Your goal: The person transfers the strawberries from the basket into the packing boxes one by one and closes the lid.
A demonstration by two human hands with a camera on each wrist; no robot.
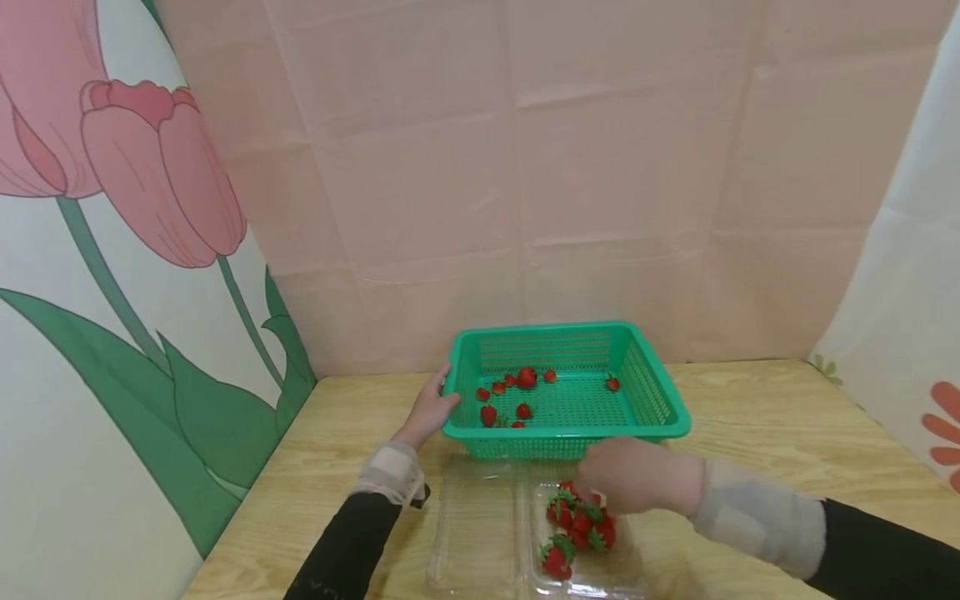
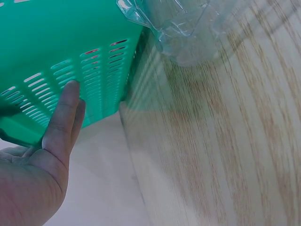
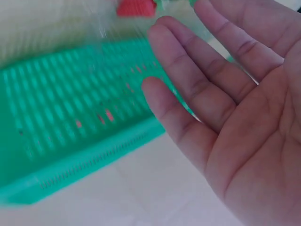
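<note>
Head view: my right hand (image 1: 637, 477) hovers open, fingers relaxed, directly above the strawberries (image 1: 577, 521) in the clear tray (image 1: 480, 533) on the desk (image 1: 787, 417); the fruit lies straight below the palm. My left hand (image 1: 429, 410) rests with straight fingers against the left wall of the basket (image 1: 645, 392), just behind the tray. The right hand is nearer the fruit.
</note>
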